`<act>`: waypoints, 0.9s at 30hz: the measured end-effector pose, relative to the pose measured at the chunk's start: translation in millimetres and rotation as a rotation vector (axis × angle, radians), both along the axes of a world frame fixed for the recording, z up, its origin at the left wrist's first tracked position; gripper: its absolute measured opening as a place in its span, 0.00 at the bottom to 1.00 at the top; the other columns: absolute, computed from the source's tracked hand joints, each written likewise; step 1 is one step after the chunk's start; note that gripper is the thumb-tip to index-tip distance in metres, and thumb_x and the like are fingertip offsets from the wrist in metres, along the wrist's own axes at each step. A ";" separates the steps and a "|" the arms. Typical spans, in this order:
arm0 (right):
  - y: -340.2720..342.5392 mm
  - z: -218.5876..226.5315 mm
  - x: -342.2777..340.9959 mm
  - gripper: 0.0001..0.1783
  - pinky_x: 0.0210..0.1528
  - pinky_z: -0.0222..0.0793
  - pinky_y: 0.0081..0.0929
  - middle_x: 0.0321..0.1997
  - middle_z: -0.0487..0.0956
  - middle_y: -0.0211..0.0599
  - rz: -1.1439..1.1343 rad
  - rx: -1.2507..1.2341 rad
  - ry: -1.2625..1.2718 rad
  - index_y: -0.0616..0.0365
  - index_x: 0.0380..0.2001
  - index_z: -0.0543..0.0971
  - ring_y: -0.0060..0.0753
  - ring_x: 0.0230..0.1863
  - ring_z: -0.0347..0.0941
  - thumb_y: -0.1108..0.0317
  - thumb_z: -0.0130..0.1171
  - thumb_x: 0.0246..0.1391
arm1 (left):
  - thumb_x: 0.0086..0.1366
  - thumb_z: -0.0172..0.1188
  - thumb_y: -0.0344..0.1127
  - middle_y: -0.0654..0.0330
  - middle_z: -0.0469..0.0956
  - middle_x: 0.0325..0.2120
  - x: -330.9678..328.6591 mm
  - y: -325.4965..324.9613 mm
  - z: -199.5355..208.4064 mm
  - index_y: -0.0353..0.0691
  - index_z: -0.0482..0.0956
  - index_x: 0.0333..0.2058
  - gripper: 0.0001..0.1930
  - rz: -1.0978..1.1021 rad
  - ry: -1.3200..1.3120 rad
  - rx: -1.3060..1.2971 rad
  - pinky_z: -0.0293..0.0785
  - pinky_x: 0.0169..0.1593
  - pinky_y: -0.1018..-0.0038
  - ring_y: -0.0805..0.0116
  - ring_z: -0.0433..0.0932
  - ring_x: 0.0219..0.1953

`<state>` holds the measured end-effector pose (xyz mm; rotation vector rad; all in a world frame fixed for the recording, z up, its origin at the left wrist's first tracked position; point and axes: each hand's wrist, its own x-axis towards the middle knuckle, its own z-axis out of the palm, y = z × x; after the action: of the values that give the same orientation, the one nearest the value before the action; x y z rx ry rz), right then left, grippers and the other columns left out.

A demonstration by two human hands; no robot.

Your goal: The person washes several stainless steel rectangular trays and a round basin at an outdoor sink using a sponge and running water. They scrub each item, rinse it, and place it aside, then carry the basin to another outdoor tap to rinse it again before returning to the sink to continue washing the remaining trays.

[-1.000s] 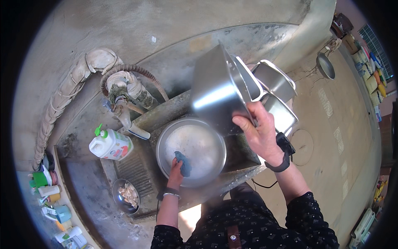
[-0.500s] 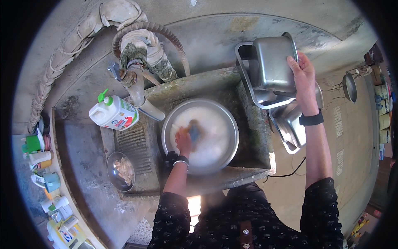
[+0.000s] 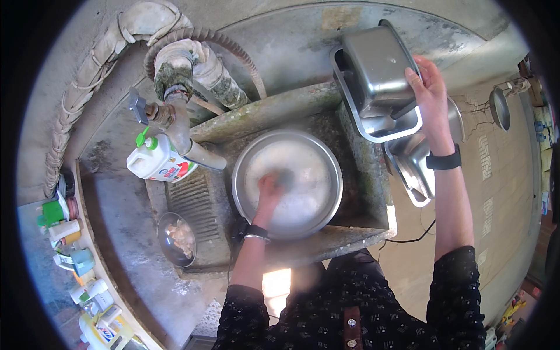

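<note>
A round metal basin point(image 3: 338, 192) of cloudy, whitish water stands in the sink. My left hand point(image 3: 269, 191) reaches into it, fingers curled at a blurred grey-blue thing point(image 3: 285, 179) too smeared to name. Up at the right, my right hand point(image 3: 430, 93) grips the rim of a deep rectangular steel pan point(image 3: 376, 61), thumb on its side. The pan is tipped, its outer bottom facing left, and rests over another steel pan point(image 3: 378, 133). More shiny steel pans point(image 3: 411, 169) lie beneath and to the right of that one.
The old stone sink point(image 3: 364, 157) has a ribbed washboard side point(image 3: 189, 198). A pipe with a tap point(image 3: 175, 119) rises at its back left, near a white pump jug point(image 3: 158, 158). A bowl of pale pieces point(image 3: 178, 240) sits at left. Bottles point(image 3: 96, 294) line a ledge.
The steel pan in my right hand has risen and tilted further. My left hand has shifted slightly right within the basin, and the grey-blue thing has moved with it.
</note>
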<state>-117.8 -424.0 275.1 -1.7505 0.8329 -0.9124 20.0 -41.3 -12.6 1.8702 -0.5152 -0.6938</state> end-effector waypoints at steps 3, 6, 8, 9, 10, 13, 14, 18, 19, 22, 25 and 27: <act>13.6 9.9 3.6 0.19 0.52 0.65 0.20 0.51 0.76 0.36 -0.042 0.036 0.023 0.61 0.54 0.71 0.21 0.50 0.71 0.70 0.57 0.61 | 0.65 0.53 0.37 0.59 0.75 0.44 4.1 -1.8 47.0 0.42 0.70 0.39 0.08 0.161 0.616 -0.261 0.59 0.62 0.67 0.65 0.69 0.55; 50.4 24.8 0.2 0.16 0.53 0.66 0.22 0.50 0.76 0.36 -0.263 -0.324 -0.007 0.61 0.52 0.72 0.22 0.49 0.71 0.71 0.56 0.62 | 0.67 0.50 0.41 0.57 0.75 0.46 10.5 -13.5 81.6 0.42 0.70 0.41 0.10 0.228 0.761 -0.395 0.60 0.63 0.65 0.63 0.71 0.54; 97.1 25.7 -17.1 0.12 0.54 0.67 0.24 0.48 0.77 0.37 -0.121 -0.231 -0.276 0.60 0.49 0.73 0.24 0.48 0.72 0.71 0.52 0.64 | 0.68 0.48 0.43 0.55 0.75 0.47 14.3 -21.1 101.1 0.42 0.70 0.42 0.12 0.234 0.824 -0.462 0.63 0.62 0.63 0.62 0.72 0.54; 124.2 18.9 -24.4 0.10 0.54 0.67 0.25 0.48 0.77 0.37 -0.006 -0.026 -0.287 0.60 0.47 0.74 0.24 0.48 0.72 0.70 0.51 0.65 | 0.68 0.48 0.43 0.55 0.75 0.48 16.1 -23.8 111.0 0.42 0.70 0.42 0.12 0.215 0.873 -0.487 0.64 0.61 0.62 0.61 0.72 0.54; 150.6 5.3 -28.3 0.09 0.54 0.67 0.26 0.47 0.77 0.37 0.133 0.167 -0.282 0.59 0.45 0.74 0.24 0.48 0.73 0.69 0.50 0.66 | 0.68 0.48 0.44 0.54 0.75 0.48 17.3 -26.3 120.6 0.42 0.70 0.43 0.13 0.229 0.920 -0.459 0.65 0.60 0.61 0.60 0.72 0.54; 204.3 -68.6 -12.5 0.14 0.57 0.65 0.28 0.49 0.77 0.31 0.182 0.732 -0.152 0.55 0.45 0.76 0.24 0.52 0.71 0.59 0.46 0.69 | 0.70 0.47 0.47 0.56 0.75 0.49 15.6 -28.8 145.9 0.42 0.70 0.46 0.16 0.140 1.140 -0.572 0.68 0.59 0.58 0.61 0.72 0.54; 217.2 -95.0 -5.7 0.18 0.62 0.59 0.32 0.54 0.74 0.33 0.101 0.889 -0.022 0.54 0.50 0.74 0.27 0.58 0.67 0.54 0.45 0.68 | 0.69 0.48 0.47 0.56 0.75 0.48 12.8 -28.4 150.9 0.42 0.70 0.47 0.16 0.182 1.151 -0.566 0.68 0.58 0.58 0.61 0.73 0.53; 249.2 -172.6 23.0 0.29 0.67 0.54 0.39 0.60 0.70 0.35 0.016 1.144 0.125 0.53 0.59 0.68 0.36 0.63 0.62 0.44 0.38 0.68 | 0.70 0.48 0.46 0.61 0.75 0.43 -2.7 -28.3 146.8 0.43 0.70 0.51 0.17 0.320 0.924 -0.497 0.70 0.57 0.63 0.64 0.73 0.49; 251.3 -181.5 29.5 0.29 0.66 0.56 0.40 0.60 0.71 0.35 0.053 1.263 0.044 0.52 0.59 0.69 0.37 0.63 0.63 0.43 0.36 0.68 | 0.70 0.48 0.44 0.62 0.74 0.43 -5.4 -28.2 140.5 0.44 0.70 0.51 0.16 0.315 0.990 -0.503 0.70 0.56 0.65 0.65 0.73 0.49; 259.7 -178.6 39.6 0.28 0.62 0.63 0.46 0.56 0.74 0.37 0.118 1.678 -0.171 0.50 0.56 0.69 0.39 0.58 0.69 0.43 0.32 0.69 | 0.69 0.48 0.39 0.62 0.73 0.44 -11.1 -27.4 121.0 0.45 0.73 0.49 0.13 0.141 0.908 -0.460 0.70 0.53 0.68 0.67 0.74 0.47; 266.9 -155.7 44.2 0.27 0.63 0.62 0.49 0.58 0.72 0.38 0.158 1.792 -0.164 0.50 0.57 0.68 0.40 0.60 0.67 0.46 0.29 0.70 | 0.65 0.49 0.38 0.62 0.70 0.51 -15.0 -22.1 114.5 0.45 0.77 0.44 0.12 -0.132 0.008 -0.146 0.64 0.56 0.61 0.64 0.69 0.52; 268.2 -143.9 43.7 0.31 0.66 0.58 0.52 0.64 0.67 0.41 0.259 1.835 -0.262 0.52 0.60 0.65 0.45 0.64 0.63 0.43 0.26 0.69 | 0.62 0.54 0.40 0.61 0.66 0.56 -16.0 -14.3 116.8 0.46 0.76 0.46 0.15 -0.316 -0.507 0.086 0.56 0.58 0.54 0.58 0.63 0.58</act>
<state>-74.1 -155.8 131.2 -0.0888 0.7447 0.0411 4.0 -55.6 104.2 2.0719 -1.1394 -0.4396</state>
